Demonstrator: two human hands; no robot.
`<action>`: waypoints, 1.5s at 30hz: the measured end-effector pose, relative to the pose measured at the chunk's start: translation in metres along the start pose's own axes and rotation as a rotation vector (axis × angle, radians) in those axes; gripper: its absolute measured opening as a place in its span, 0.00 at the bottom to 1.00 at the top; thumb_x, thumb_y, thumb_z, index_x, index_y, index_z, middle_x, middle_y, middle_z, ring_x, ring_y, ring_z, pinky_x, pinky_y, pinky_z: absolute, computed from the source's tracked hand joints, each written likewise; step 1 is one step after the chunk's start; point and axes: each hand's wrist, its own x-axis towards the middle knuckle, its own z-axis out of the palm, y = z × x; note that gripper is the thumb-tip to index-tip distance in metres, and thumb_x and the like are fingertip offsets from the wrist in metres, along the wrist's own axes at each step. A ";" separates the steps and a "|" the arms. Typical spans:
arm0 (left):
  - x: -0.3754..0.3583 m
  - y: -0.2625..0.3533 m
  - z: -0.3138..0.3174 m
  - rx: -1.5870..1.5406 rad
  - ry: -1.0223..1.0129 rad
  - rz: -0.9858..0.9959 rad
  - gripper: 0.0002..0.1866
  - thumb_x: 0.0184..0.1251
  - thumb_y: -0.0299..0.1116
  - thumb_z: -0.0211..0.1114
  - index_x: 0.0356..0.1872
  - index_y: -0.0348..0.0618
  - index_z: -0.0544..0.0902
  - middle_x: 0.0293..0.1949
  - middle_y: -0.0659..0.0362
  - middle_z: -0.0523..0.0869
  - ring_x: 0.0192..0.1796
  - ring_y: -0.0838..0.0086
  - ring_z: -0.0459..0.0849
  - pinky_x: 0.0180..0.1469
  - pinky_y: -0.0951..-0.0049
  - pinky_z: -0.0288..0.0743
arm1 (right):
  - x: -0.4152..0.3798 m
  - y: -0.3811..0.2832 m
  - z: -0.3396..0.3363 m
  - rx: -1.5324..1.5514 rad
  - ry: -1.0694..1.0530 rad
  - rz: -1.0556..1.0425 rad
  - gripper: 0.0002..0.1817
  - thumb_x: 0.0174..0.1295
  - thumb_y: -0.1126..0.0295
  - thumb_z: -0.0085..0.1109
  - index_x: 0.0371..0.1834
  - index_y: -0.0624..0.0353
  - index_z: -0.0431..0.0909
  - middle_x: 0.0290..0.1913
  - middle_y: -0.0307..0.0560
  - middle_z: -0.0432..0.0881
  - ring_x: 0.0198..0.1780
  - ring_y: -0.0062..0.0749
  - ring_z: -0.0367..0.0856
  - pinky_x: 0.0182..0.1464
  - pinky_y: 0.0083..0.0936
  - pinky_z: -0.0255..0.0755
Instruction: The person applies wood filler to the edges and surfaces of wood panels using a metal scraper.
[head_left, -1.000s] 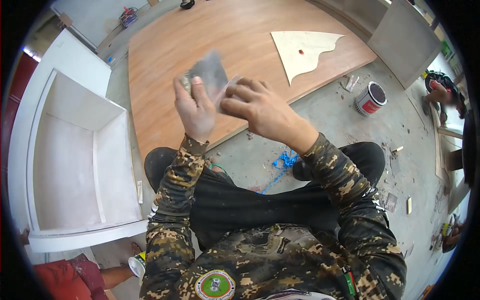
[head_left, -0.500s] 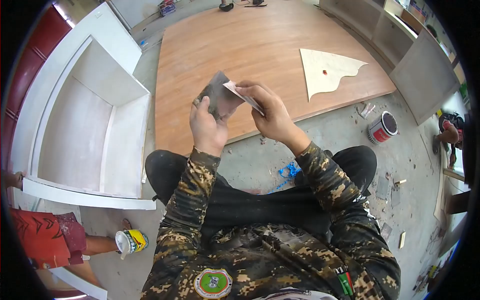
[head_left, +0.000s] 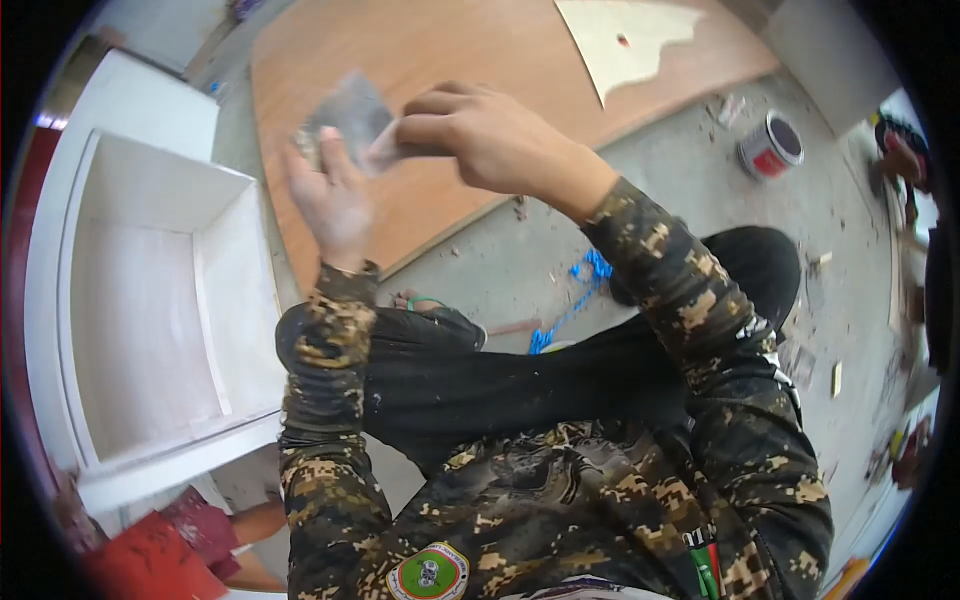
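Note:
My left hand [head_left: 338, 205] is closed on a thin grey metal putty plate [head_left: 357, 105], its thumb across the near face. Between the fingers of my right hand [head_left: 495, 135] is a flat putty scraper [head_left: 384, 152] with a pale pinkish coating. The scraper's edge overlaps the lower right side of the plate, and both are somewhat blurred. Beneath my hands lies a large wooden panel [head_left: 440, 55]. On its far right part rests a cream board [head_left: 620, 65] with a scalloped edge and a small red spot.
A white cabinet [head_left: 150, 310] stands to the left, with a person in red [head_left: 165, 555] beside it. Right of the panel is an open paint can [head_left: 768, 150]. Blue cord [head_left: 565, 310] and scraps lie on the floor by my legs. Another person [head_left: 900, 150] shows at far right.
My view has tilted down and turned, so the panel and cream board sit higher. Both hands, with plate and scraper, have shifted up and left; the scraper has moved to the plate's lower right side.

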 end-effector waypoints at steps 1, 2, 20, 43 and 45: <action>0.008 -0.012 0.002 0.049 0.005 0.021 0.15 0.76 0.34 0.55 0.52 0.31 0.72 0.42 0.54 0.81 0.43 0.66 0.79 0.49 0.66 0.74 | -0.002 0.002 0.010 0.034 -0.067 -0.058 0.22 0.55 0.81 0.52 0.53 0.52 0.81 0.51 0.47 0.82 0.55 0.49 0.78 0.56 0.42 0.73; 0.019 -0.030 0.004 -0.109 0.050 -0.038 0.15 0.75 0.34 0.55 0.53 0.31 0.72 0.45 0.53 0.81 0.45 0.65 0.79 0.50 0.66 0.73 | -0.008 0.011 0.031 0.041 -0.059 -0.006 0.22 0.55 0.81 0.52 0.53 0.52 0.81 0.51 0.47 0.82 0.55 0.49 0.78 0.56 0.42 0.73; 0.031 -0.072 -0.028 -0.642 -0.069 -0.723 0.17 0.77 0.33 0.55 0.57 0.29 0.74 0.58 0.50 0.80 0.60 0.65 0.78 0.65 0.62 0.72 | -0.238 0.091 0.310 0.800 0.923 1.515 0.29 0.54 0.83 0.43 0.62 0.61 0.76 0.54 0.46 0.82 0.52 0.33 0.80 0.49 0.25 0.77; 0.022 -0.047 -0.021 -0.446 -0.040 -0.741 0.17 0.78 0.33 0.54 0.59 0.31 0.76 0.54 0.51 0.83 0.51 0.71 0.83 0.49 0.76 0.79 | -0.205 0.076 0.335 0.444 1.080 1.214 0.35 0.43 0.92 0.39 0.60 0.63 0.73 0.59 0.54 0.77 0.64 0.41 0.74 0.65 0.35 0.70; 0.021 -0.045 -0.027 -0.514 -0.126 -0.737 0.18 0.78 0.34 0.54 0.59 0.32 0.76 0.55 0.51 0.83 0.53 0.71 0.83 0.52 0.75 0.79 | -0.230 0.112 0.335 0.482 1.088 1.249 0.34 0.46 0.90 0.39 0.62 0.62 0.72 0.61 0.54 0.76 0.67 0.44 0.72 0.69 0.34 0.66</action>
